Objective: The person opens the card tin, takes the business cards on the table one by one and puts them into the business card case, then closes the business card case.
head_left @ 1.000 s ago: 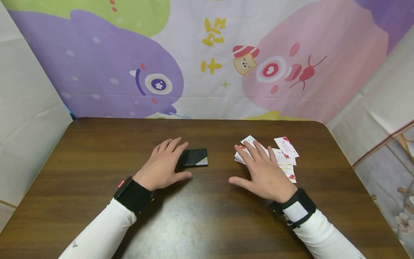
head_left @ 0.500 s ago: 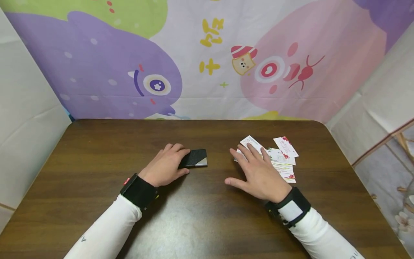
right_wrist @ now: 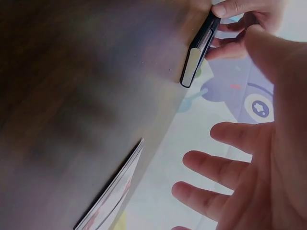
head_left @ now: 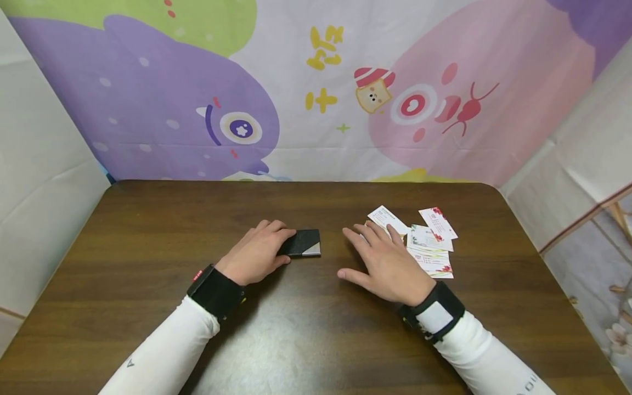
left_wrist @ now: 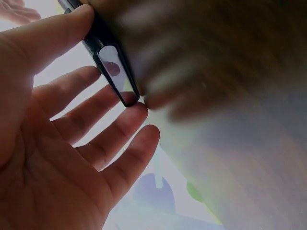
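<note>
A flat black card case (head_left: 305, 239) with a silver corner lies on the table in the head view. My left hand (head_left: 255, 252) holds its left end, thumb at the near edge and fingers along the far one; the left wrist view shows the thumb and fingertips on either side of the case (left_wrist: 97, 34). My right hand (head_left: 387, 262) is spread, holding nothing, above the table at the left of several business cards (head_left: 428, 237), partly hiding them. From the right wrist, the cards (right_wrist: 111, 199) look like a thin stack below the straight fingers (right_wrist: 218, 168).
The brown wooden table (head_left: 316, 340) runs back to a cartoon-printed cloth (head_left: 316, 137). Pale cloth panels (head_left: 44, 164) stand at both sides. One card (head_left: 438, 222) lies at the top right of the spread group, overlapping another.
My left fingers have come down and curled onto the card case, which has shifted slightly right. The right hand has drifted left, uncovering more of the business cards.
</note>
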The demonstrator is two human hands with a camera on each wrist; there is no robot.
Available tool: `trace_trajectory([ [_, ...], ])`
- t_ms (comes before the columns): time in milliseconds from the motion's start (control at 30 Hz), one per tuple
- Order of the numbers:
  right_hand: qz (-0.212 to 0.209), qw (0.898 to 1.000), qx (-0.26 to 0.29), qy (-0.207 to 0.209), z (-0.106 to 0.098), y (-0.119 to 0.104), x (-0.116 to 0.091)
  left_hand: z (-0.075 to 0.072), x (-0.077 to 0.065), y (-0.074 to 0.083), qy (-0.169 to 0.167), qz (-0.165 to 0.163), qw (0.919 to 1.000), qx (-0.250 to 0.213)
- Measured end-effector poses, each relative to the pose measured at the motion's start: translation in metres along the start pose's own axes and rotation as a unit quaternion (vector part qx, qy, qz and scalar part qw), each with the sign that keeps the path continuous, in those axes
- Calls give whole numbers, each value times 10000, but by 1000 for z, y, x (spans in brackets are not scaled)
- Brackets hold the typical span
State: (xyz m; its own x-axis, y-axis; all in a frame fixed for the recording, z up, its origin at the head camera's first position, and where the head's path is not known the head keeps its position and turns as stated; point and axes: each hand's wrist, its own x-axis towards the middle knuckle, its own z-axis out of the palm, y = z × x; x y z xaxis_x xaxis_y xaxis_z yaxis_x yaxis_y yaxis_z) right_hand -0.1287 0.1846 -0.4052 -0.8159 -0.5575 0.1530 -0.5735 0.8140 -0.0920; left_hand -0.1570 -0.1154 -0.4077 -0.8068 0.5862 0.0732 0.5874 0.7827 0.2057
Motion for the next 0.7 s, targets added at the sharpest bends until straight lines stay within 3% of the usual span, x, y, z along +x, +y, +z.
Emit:
trace_trajectory([
  [700, -402, 9991, 134, 32, 8, -7, 14, 7, -2, 31, -70, 465, 9988, 162],
])
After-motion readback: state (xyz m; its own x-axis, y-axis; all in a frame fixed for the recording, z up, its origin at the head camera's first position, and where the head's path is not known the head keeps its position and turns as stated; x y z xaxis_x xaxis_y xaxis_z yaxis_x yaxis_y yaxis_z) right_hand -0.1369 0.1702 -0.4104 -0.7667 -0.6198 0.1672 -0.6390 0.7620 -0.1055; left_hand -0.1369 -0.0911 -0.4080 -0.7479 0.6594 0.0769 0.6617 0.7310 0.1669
